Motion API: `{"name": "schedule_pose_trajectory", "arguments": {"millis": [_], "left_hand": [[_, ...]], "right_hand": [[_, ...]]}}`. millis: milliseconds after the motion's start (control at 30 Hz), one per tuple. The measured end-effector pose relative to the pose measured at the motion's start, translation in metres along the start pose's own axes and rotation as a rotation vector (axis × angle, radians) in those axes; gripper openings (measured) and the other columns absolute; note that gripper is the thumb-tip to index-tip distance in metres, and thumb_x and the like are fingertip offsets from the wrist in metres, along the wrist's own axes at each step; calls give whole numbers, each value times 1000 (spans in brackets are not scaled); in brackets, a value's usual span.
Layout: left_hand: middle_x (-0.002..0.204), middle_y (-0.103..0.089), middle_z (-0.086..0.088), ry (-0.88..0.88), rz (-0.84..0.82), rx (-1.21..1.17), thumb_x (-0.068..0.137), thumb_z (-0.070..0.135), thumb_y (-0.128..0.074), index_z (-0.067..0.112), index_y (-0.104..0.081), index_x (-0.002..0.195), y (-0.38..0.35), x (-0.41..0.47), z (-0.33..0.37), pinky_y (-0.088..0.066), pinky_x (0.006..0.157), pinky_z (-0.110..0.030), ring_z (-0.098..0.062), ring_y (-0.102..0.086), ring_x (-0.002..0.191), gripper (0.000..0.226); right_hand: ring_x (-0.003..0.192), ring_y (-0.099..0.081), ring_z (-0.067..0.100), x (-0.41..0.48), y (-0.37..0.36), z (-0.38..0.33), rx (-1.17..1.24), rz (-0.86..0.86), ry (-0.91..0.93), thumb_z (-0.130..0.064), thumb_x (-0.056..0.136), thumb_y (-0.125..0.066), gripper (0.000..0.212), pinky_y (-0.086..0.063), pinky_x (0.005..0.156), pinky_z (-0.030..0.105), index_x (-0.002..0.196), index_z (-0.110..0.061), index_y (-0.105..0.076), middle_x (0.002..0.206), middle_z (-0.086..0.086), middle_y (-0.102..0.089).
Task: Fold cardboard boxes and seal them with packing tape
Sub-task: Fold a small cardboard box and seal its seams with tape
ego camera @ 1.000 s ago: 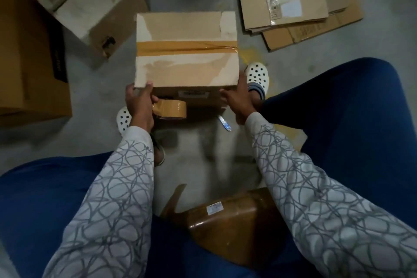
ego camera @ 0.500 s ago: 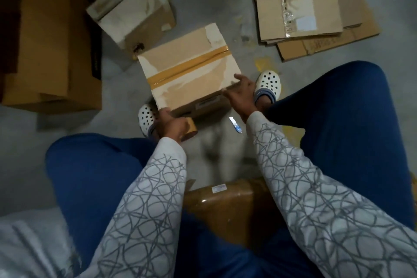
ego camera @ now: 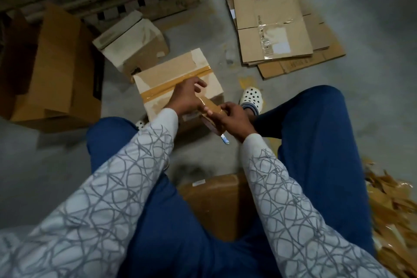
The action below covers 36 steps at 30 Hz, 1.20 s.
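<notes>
A small cardboard box (ego camera: pixel 167 74) stands on the floor between my feet, turned at an angle, with a brown tape strip (ego camera: pixel 162 88) across its closed top. Over its near right corner both my hands meet on the brown tape roll (ego camera: pixel 213 108). My left hand (ego camera: pixel 187 98) grips the roll from the left, its fingers partly stretched over the box top. My right hand (ego camera: pixel 233 117) holds the roll from the right, fingers curled on it. Most of the roll is hidden by the hands.
A small blue-and-white tool (ego camera: pixel 225 140) lies on the floor under my right hand. Flat cardboard sheets (ego camera: pixel 275 36) lie at the back right. An open box (ego camera: pixel 61 70) and a pale box (ego camera: pixel 133 43) stand left. A brown wrapped package (ego camera: pixel 216 201) sits between my legs, scraps (ego camera: pixel 394 210) to the right.
The box has turned at an angle. My left hand lifted the tape roll from beside the box's near edge, and my right hand left the box edge and took hold of the roll.
</notes>
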<state>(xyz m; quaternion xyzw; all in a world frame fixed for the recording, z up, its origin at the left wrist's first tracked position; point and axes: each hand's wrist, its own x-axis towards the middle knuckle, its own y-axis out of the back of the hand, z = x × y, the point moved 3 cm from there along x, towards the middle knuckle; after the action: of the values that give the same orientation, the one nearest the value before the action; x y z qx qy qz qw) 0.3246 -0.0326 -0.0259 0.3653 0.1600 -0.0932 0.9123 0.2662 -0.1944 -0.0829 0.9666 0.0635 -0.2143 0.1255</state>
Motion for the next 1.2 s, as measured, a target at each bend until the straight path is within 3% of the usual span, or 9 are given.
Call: {"name": "schedule_pose_trajectory", "arguments": {"millis": [200,267,367,467,633,733,900,1100,1200], "left_hand": [[94,-72,-2,190,-22,-162,60,8,-96,12,-76,92,29,55,3,-57,70,-23,-12,-66,88,38],[96,-73,-9,236,-70,-264,65,2,-92,10,-75,89,28,72,-1,-62,74,-29,-22,-72,87,31],[87,-76,-11,275,-120,-387,72,-3,-85,6,-75,87,25,104,-1,-61,62,-28,-24,-77,78,20],[81,-75,-10,250,-108,-317,74,-2,-84,8,-74,78,26,146,0,-61,58,-28,-21,-75,74,14],[84,-74,-11,223,-42,-202,74,-1,-86,6,-75,78,11,219,-11,-64,62,-37,-22,-74,76,14],[82,-75,-3,160,88,-124,70,6,-91,5,-78,84,2,258,-17,-60,59,-33,-17,-73,75,20],[71,-70,9,147,213,-53,70,16,-93,22,-75,70,8,304,-34,-60,78,-32,-9,-68,69,19],[90,-76,1,16,243,60,76,18,-88,15,-81,93,12,322,-45,-58,91,-36,-13,-71,90,19],[90,-76,4,-49,269,119,76,21,-86,18,-82,94,11,329,-45,-57,90,-36,-12,-71,92,18]], "right_hand": [[79,-70,17,38,17,-32,-62,178,72,-58,80,-72,36,-61,75,49,86,-24,-66,84,-3,-72],[78,-71,16,58,24,-35,-105,201,88,-60,79,-73,37,-62,72,48,85,-24,-66,82,-4,-73],[77,-71,17,84,27,-36,-105,211,63,-62,80,-71,39,-61,72,49,87,-24,-67,81,-4,-73],[71,-71,18,105,28,-38,-83,203,22,-63,85,-66,42,-60,74,51,82,-21,-67,71,-2,-72],[71,-65,19,141,16,-46,-142,261,70,-59,93,-60,39,-54,71,39,75,-25,-58,70,-2,-69],[82,-65,27,157,8,-45,-207,298,64,-62,95,-56,40,-51,72,38,88,-23,-63,84,3,-70],[88,-64,34,161,7,-37,-324,350,-45,-68,93,-52,50,-45,70,37,94,-19,-63,91,8,-71],[101,-63,32,163,2,-43,-230,325,-113,-59,91,-63,55,-48,79,37,133,-27,-45,108,8,-69],[98,-65,33,169,1,-44,-218,356,-72,-55,92,-64,51,-53,84,46,134,-30,-46,106,6,-71]]}}
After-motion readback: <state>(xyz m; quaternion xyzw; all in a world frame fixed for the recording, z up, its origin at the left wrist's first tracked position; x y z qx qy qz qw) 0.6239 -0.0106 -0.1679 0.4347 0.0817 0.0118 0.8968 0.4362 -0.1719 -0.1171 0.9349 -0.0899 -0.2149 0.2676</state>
